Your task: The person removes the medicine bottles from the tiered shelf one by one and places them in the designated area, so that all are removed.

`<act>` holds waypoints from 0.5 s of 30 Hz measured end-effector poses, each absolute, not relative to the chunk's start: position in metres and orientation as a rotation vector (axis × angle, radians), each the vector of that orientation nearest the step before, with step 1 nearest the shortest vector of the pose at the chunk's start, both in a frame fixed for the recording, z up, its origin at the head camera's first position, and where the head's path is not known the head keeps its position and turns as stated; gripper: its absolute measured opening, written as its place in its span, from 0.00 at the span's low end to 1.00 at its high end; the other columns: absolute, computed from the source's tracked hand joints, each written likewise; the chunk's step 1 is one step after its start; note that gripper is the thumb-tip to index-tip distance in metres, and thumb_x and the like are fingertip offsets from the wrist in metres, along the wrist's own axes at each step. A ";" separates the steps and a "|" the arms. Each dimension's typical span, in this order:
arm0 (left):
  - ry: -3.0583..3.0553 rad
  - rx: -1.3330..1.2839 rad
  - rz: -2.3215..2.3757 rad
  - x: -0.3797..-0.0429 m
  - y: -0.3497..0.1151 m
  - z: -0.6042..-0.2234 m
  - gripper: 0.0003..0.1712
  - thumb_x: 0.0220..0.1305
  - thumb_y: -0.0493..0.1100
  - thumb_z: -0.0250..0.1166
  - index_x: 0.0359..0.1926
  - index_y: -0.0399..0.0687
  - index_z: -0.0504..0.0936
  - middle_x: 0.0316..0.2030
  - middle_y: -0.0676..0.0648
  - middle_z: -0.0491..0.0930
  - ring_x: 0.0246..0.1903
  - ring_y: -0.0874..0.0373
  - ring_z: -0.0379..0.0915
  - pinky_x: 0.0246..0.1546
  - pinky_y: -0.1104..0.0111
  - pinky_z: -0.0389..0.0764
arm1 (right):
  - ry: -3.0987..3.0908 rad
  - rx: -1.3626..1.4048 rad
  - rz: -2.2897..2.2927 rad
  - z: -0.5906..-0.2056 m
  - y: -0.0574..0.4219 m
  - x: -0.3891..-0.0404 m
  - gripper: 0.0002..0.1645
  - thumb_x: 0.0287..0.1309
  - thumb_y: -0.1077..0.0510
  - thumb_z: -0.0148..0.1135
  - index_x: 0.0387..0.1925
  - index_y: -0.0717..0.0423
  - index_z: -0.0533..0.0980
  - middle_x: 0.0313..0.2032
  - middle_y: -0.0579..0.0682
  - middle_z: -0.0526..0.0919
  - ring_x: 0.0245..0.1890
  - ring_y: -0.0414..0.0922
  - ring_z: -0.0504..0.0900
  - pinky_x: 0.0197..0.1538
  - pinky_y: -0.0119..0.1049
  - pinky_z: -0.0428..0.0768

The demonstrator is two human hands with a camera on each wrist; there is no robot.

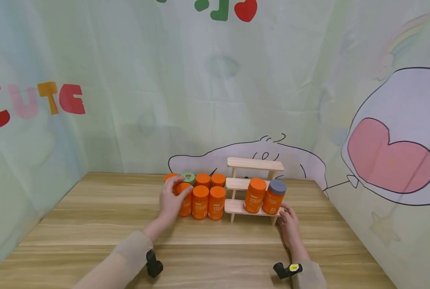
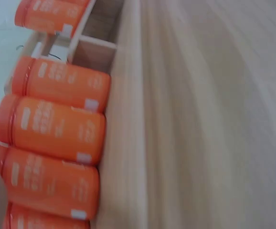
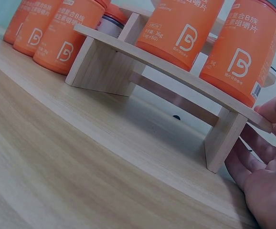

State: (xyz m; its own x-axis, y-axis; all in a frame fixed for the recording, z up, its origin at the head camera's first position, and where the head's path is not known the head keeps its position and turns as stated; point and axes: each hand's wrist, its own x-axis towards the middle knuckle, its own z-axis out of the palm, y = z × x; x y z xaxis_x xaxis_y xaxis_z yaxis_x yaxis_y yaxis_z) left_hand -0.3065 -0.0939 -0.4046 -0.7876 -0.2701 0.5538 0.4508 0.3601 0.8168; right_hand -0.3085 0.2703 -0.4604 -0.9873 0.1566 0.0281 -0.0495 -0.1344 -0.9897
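Observation:
My left hand (image 1: pixel 169 202) is at the left end of a group of orange jars, its fingers and thumb around the lid of the front-left jar (image 1: pixel 185 204). In the left wrist view only a blurred bit of that hand shows, beside a jar lid. On the right, my right hand (image 1: pixel 290 225) grips the end of the lowest board of a three-tier wooden display stand (image 3: pixel 166 69), thumb above and fingers below. Two orange jars stand upright on that board: one with an orange lid (image 1: pixel 255 196), the other with a grey-blue lid (image 1: pixel 274 197).
More jars stand in two rows left of the stand, including two front jars (image 1: pixel 200 204) and a green-lidded jar (image 1: pixel 188 178) behind. The stand's middle board (image 1: pixel 236 184) and top board (image 1: pixel 254 163) rise behind. A printed curtain (image 1: pixel 146 100) hangs beyond the wooden table (image 1: pixel 218 257).

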 end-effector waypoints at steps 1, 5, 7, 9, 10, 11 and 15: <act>-1.968 -0.169 -1.478 -0.307 -0.091 -0.403 0.20 0.54 0.35 0.73 0.47 0.32 0.78 0.48 0.36 0.78 0.53 0.45 0.71 0.59 0.58 0.71 | -1.966 -0.128 2.269 -0.460 0.270 -0.308 0.16 0.71 0.62 0.39 0.51 0.45 0.70 0.71 0.56 0.56 0.46 0.27 0.72 0.51 0.24 0.70; -1.889 -0.249 -1.493 -0.309 -0.075 -0.399 0.17 0.56 0.37 0.72 0.43 0.32 0.79 0.45 0.38 0.80 0.49 0.45 0.73 0.54 0.56 0.72 | -1.968 -0.138 2.262 -0.460 0.270 -0.308 0.15 0.70 0.62 0.40 0.50 0.44 0.70 0.67 0.52 0.60 0.45 0.28 0.73 0.51 0.24 0.71; -1.863 -0.284 -1.484 -0.311 -0.066 -0.396 0.16 0.55 0.37 0.73 0.42 0.33 0.79 0.44 0.38 0.80 0.48 0.45 0.74 0.51 0.54 0.72 | -1.967 -0.147 2.261 -0.460 0.270 -0.308 0.15 0.70 0.62 0.40 0.49 0.43 0.71 0.63 0.48 0.64 0.45 0.28 0.73 0.51 0.24 0.71; -1.855 -0.320 -1.483 -0.311 -0.056 -0.393 0.15 0.56 0.37 0.72 0.41 0.34 0.79 0.43 0.39 0.80 0.47 0.46 0.74 0.50 0.52 0.73 | -1.969 -0.149 2.256 -0.460 0.270 -0.308 0.15 0.70 0.61 0.41 0.49 0.42 0.71 0.61 0.46 0.65 0.45 0.28 0.73 0.51 0.25 0.71; -1.856 -0.334 -1.484 -0.311 -0.050 -0.391 0.15 0.56 0.37 0.72 0.41 0.34 0.79 0.43 0.39 0.80 0.47 0.46 0.74 0.50 0.51 0.73 | -1.969 -0.148 2.254 -0.460 0.270 -0.308 0.15 0.70 0.61 0.41 0.49 0.42 0.71 0.61 0.46 0.65 0.45 0.28 0.73 0.51 0.25 0.71; -1.858 -0.350 -1.488 -0.311 -0.045 -0.390 0.15 0.56 0.36 0.72 0.42 0.34 0.79 0.43 0.39 0.80 0.47 0.46 0.74 0.51 0.50 0.73 | -1.965 -0.146 2.258 -0.460 0.270 -0.308 0.15 0.70 0.62 0.40 0.49 0.42 0.71 0.62 0.47 0.64 0.44 0.28 0.73 0.50 0.25 0.71; -1.883 -0.402 -1.533 -0.310 -0.025 -0.385 0.15 0.56 0.36 0.72 0.43 0.34 0.78 0.44 0.40 0.79 0.48 0.44 0.73 0.51 0.48 0.73 | -1.953 -0.131 2.273 -0.461 0.269 -0.308 0.16 0.70 0.62 0.39 0.48 0.42 0.70 0.70 0.56 0.56 0.44 0.28 0.72 0.50 0.24 0.70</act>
